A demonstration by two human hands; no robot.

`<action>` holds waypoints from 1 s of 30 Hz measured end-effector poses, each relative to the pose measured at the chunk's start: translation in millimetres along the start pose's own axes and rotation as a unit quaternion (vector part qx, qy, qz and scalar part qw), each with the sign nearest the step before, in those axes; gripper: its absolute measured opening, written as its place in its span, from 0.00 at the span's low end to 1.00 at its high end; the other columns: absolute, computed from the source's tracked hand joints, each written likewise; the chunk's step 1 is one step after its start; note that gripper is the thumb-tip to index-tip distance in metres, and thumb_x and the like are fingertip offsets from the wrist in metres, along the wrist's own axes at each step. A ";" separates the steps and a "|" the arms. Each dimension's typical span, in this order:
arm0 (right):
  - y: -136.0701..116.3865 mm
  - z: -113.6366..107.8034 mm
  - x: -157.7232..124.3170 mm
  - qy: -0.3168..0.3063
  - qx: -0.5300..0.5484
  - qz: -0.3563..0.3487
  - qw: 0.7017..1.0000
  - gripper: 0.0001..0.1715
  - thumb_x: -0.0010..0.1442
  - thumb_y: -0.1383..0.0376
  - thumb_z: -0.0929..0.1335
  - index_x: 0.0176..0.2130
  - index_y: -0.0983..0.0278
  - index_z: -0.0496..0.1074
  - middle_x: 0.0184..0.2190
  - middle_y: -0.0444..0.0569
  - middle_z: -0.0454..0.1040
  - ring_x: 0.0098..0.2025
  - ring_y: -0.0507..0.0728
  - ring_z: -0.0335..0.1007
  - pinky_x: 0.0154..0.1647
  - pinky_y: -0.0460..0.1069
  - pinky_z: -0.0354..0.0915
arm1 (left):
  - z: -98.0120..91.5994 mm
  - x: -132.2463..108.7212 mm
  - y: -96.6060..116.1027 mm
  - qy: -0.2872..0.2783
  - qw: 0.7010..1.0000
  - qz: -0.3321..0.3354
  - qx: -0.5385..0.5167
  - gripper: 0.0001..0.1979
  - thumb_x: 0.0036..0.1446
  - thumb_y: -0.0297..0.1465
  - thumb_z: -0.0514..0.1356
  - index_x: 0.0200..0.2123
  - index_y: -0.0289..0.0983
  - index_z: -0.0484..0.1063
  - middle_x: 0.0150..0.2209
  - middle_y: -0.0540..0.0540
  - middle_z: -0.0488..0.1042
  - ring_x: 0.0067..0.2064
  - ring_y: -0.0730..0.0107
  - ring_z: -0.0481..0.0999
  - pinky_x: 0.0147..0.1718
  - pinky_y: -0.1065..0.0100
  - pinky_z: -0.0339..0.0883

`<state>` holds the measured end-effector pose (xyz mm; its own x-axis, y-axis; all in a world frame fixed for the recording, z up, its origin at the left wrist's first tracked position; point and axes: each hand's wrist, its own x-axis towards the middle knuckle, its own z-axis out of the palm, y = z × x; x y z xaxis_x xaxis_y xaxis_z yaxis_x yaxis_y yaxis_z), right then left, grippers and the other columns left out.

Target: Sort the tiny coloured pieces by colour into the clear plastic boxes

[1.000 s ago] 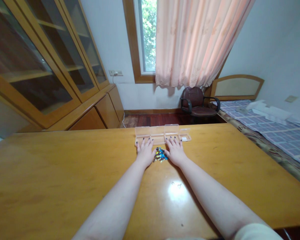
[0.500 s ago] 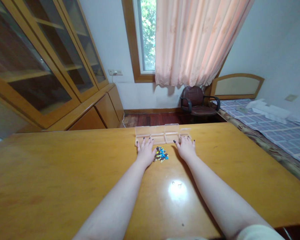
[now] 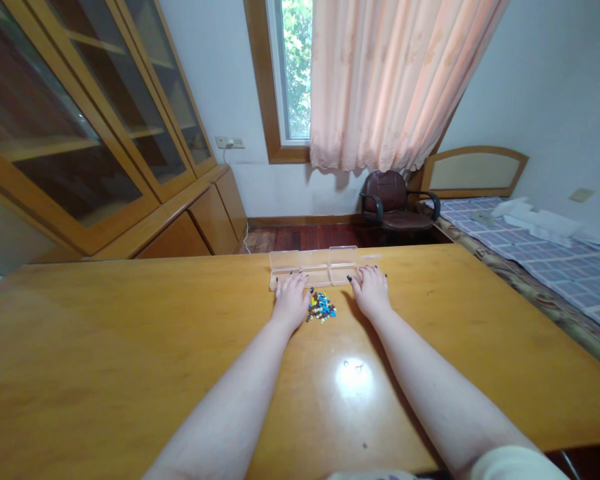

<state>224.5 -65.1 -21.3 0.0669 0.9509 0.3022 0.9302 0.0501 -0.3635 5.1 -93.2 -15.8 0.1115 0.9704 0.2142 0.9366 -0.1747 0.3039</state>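
A clear plastic compartment box lies near the far edge of the wooden table, its see-through lids tipped up at the back. In front of it sits a small pile of blue, brown, yellow and cream building-block pieces. My left hand rests just left of the pile, fingers spread toward the box's left end and thumb beside the pieces. My right hand is at the box's right end, fingers apart and partly covering it. Neither hand visibly holds anything.
The wooden table fills the foreground. Past its far edge stand a brown armchair and a curtained window. A glass-door cabinet is at the left; a bed with a checked sheet lies along the right.
My fingers have shifted slightly; the left thumb is a little higher and the left fingertips draw closer together. The box and the pile stay in place.
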 end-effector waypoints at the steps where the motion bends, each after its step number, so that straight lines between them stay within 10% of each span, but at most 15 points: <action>1: -2.8 -4.3 -0.2 0.005 0.018 -0.022 1.000 0.26 0.62 0.55 0.58 0.52 0.68 0.66 0.54 0.57 0.66 0.59 0.63 0.53 0.58 0.56 0.47 | -7.6 -0.8 1.2 0.014 1.000 0.013 -0.006 0.20 0.60 0.33 0.48 0.55 0.41 0.65 0.58 0.47 0.65 0.60 0.63 0.59 0.62 0.54 0.41; 9: -27.6 -30.9 -28.2 -0.245 0.077 -0.025 0.966 0.19 0.60 0.54 0.62 0.41 0.63 0.71 0.32 0.50 0.76 0.32 0.56 0.70 0.31 0.47 0.58 | -73.6 -23.4 -1.6 -0.049 0.997 -0.058 0.003 0.14 0.60 0.34 0.48 0.39 0.41 0.73 0.38 0.46 0.77 0.38 0.65 0.74 0.34 0.69 0.63; 15: -37.6 -24.4 -59.8 -0.199 0.029 -0.091 0.975 0.16 0.62 0.59 0.60 0.46 0.62 0.68 0.39 0.51 0.76 0.41 0.57 0.71 0.38 0.47 0.59 | -41.5 -40.9 -1.9 -0.089 0.995 -0.038 0.015 0.15 0.61 0.35 0.46 0.32 0.39 0.71 0.32 0.46 0.75 0.33 0.67 0.73 0.31 0.70 0.60; 19: -40.7 -22.7 -61.9 -0.223 0.041 -0.144 0.963 0.16 0.62 0.59 0.60 0.47 0.61 0.68 0.38 0.50 0.76 0.40 0.56 0.71 0.38 0.47 0.59 | -21.6 -40.2 -7.0 -0.104 0.994 -0.004 -0.018 0.14 0.61 0.34 0.48 0.46 0.41 0.69 0.42 0.45 0.76 0.40 0.66 0.74 0.37 0.70 0.62; 30: -30.6 -18.3 -56.8 -0.228 0.028 -0.172 0.958 0.25 0.62 0.57 0.60 0.57 0.59 0.61 0.44 0.51 0.76 0.43 0.59 0.72 0.42 0.49 0.62 | -26.9 -47.1 -1.2 -0.207 0.977 0.019 0.054 0.21 0.63 0.39 0.45 0.58 0.48 0.60 0.44 0.42 0.77 0.42 0.56 0.76 0.39 0.61 0.66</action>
<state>198.8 -126.2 -11.2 -0.4166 0.9091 0.0020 0.8469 0.3889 -0.3627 -10.1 -143.1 -1.2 0.2502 0.9517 -0.1780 0.9563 -0.2142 0.1992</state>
